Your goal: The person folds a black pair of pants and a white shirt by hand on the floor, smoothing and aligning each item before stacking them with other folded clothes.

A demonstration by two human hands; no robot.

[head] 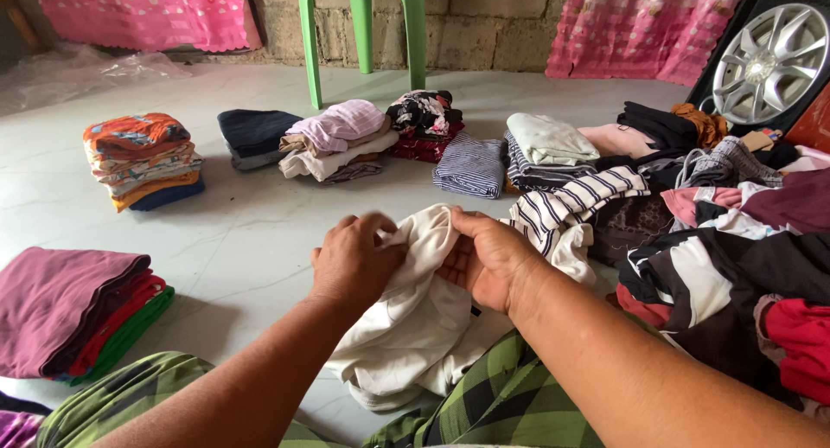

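Both my hands grip a cream white garment [415,327] that lies bunched on the floor in front of my knees. My left hand [353,259] pinches its upper edge from the left. My right hand [491,259] clutches the same fold from the right, fingers curled into the cloth. The lower part of the garment spreads over my green checked trousers [484,405].
Folded stacks sit on the pale floor: a maroon, red and green one [73,314] at near left, an orange patterned one [143,158], dark blue and pink ones [333,137], a striped one [471,164]. A loose heap of clothes [726,240] fills the right. A green plastic chair [361,24] stands behind.
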